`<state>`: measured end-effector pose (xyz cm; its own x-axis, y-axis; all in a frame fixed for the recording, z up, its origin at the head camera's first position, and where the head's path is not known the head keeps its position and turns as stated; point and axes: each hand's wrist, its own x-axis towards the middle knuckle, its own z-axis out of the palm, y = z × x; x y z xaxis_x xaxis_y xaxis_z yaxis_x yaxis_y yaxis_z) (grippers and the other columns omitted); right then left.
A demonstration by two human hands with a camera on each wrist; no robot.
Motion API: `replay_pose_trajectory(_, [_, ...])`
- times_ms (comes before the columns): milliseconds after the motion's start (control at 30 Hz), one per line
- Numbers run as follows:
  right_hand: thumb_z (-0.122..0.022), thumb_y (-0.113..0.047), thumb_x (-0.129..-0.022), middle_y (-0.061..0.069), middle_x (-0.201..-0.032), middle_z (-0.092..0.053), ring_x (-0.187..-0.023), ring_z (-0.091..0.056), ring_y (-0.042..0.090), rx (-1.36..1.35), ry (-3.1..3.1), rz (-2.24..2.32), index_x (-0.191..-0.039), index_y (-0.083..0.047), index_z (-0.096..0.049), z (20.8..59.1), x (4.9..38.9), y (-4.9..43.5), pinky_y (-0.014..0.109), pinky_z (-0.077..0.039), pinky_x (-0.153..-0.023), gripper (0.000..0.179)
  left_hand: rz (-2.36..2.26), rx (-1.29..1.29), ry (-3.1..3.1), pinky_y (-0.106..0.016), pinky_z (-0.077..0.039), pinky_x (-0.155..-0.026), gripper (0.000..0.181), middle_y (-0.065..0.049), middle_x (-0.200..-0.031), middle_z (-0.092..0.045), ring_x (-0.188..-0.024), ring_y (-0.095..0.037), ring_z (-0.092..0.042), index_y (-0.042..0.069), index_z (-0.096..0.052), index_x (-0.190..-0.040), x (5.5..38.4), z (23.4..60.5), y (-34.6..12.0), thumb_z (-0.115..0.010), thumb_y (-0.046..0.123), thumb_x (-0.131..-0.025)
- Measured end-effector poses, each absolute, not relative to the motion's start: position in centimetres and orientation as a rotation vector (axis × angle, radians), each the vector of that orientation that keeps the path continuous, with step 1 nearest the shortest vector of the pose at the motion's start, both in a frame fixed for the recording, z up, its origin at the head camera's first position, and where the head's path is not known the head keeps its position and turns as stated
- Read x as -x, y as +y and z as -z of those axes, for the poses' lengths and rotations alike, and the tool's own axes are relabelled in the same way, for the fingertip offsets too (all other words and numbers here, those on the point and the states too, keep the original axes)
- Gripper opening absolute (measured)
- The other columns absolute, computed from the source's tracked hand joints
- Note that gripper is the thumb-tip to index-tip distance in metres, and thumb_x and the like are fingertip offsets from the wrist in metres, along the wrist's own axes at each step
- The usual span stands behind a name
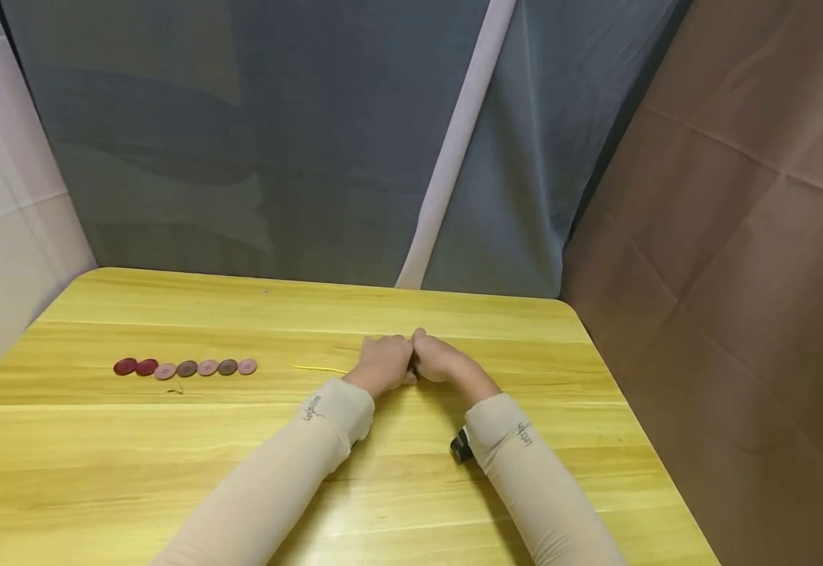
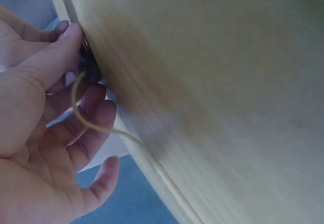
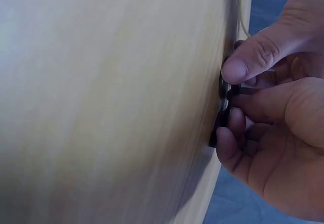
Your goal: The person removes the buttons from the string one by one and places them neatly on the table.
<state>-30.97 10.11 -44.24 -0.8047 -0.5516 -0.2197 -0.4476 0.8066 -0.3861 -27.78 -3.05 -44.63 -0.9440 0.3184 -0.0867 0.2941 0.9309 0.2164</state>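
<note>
dark grey cloth hangs behind the wooden table, crossed by a pale slanting strip, with brown cloth to the right. near the far half of the tabletop, the left hand and right hand meet, nearly touching. between them is a small dark piece, mostly hidden by fingers; whether it is one part or several, i cannot tell. the left hand pinches it narrowly, its other fingers loosely bent; the right hand grips it too, fingers curled in close. a yellow cord runs out from it to the left along the tabletop. well apart, further left, seven round buttons lie in a row: dark red, pink and brown.
</note>
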Motion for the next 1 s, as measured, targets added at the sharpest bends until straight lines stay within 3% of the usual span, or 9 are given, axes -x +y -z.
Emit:
replay_pose_trajectory(167, [-0.045, -0.001, -0.104, 0.009, -0.087, -0.052, -0.081, -0.049, 0.021, 0.779, 2.694, 0.403, -0.098, -0.001, -0.048, 44.1, 30.8, 9.7, 0.034, -0.044, -0.077, 0.007, -0.341, -0.443, 2.985, -0.050, -0.052, -0.082, 0.020, -0.004, -0.087, -0.069, -0.077, -0.021, -0.060, 0.015, -0.062, -0.081, 28.1, 44.7, -3.7, -0.079, 0.024, -0.087])
replay_pose_trajectory(300, [-0.046, 0.010, -0.096, 0.003, -0.073, -0.039, -0.071, -0.039, 0.018, 0.770, 2.693, 0.349, -0.074, -0.009, -0.043, 44.2, 30.8, 9.5, 0.028, -0.036, -0.067, 0.030, -0.507, -0.487, 2.970, -0.039, -0.051, -0.069, 0.019, -0.001, -0.077, -0.062, -0.070, -0.019, -0.056, 0.013, -0.061, -0.078, 28.2, 45.0, -4.7, -0.078, 0.015, -0.084])
replay_pose_trajectory(400, [-0.046, 0.016, -0.090, 0.001, -0.068, -0.029, -0.065, -0.031, 0.016, 0.747, 2.671, 0.332, -0.066, -0.012, -0.037, 44.2, 30.8, 9.4, 0.026, -0.029, -0.062, 0.038, -0.631, -0.524, 2.942, -0.033, -0.048, -0.067, 0.017, 0.000, -0.076, -0.060, -0.069, -0.017, -0.054, 0.011, -0.062, -0.083, 28.2, 45.1, -5.4, -0.079, 0.010, -0.084])
replay_pose_trajectory(533, [-0.046, 0.014, -0.093, 0.002, -0.072, -0.040, -0.069, -0.037, 0.016, 0.704, 2.669, 0.319, -0.071, -0.009, -0.050, 44.1, 30.7, 9.4, 0.026, -0.034, -0.066, 0.032, -0.722, -0.523, 2.903, -0.032, -0.047, -0.069, 0.016, 0.000, -0.080, -0.061, -0.072, -0.017, -0.054, 0.009, -0.063, -0.086, 28.2, 45.0, -5.9, -0.078, 0.007, -0.084])
replay_pose_trajectory(633, [-0.047, 0.009, -0.097, 0.005, -0.088, -0.057, -0.080, -0.046, 0.016, 0.679, 2.674, 0.293, -0.090, -0.003, -0.065, 43.9, 30.7, 9.5, 0.027, -0.043, -0.078, 0.023, -0.749, -0.510, 2.883, -0.032, -0.047, -0.069, 0.017, -0.001, -0.082, -0.061, -0.073, -0.018, -0.054, 0.009, -0.062, -0.086, 28.1, 44.8, -6.1, -0.078, 0.005, -0.084])
replay_pose_trajectory(733, [-0.048, 0.004, -0.102, 0.008, -0.100, -0.063, -0.085, -0.049, 0.016, 0.664, 2.664, 0.282, -0.104, -0.001, -0.069, 43.8, 30.6, 9.5, 0.028, -0.045, -0.084, 0.022, -0.750, -0.503, 2.874, -0.032, -0.047, -0.069, 0.017, -0.002, -0.082, -0.061, -0.073, -0.019, -0.054, 0.008, -0.061, -0.086, 28.0, 44.7, -6.1, -0.077, 0.003, -0.083])
replay_pose_trajectory(1000, [-0.049, 0.000, -0.104, 0.000, -0.071, -0.040, -0.064, -0.035, 0.013, 0.657, 2.650, 0.376, -0.078, -0.008, -0.053, 44.0, 30.9, 9.6, 0.024, -0.032, -0.062, 0.027, -0.771, -0.531, 2.873, -0.030, -0.046, -0.067, 0.016, -0.002, -0.080, -0.060, -0.071, -0.018, -0.053, 0.006, -0.061, -0.088, 28.1, 44.8, -6.3, -0.075, 0.000, -0.081])
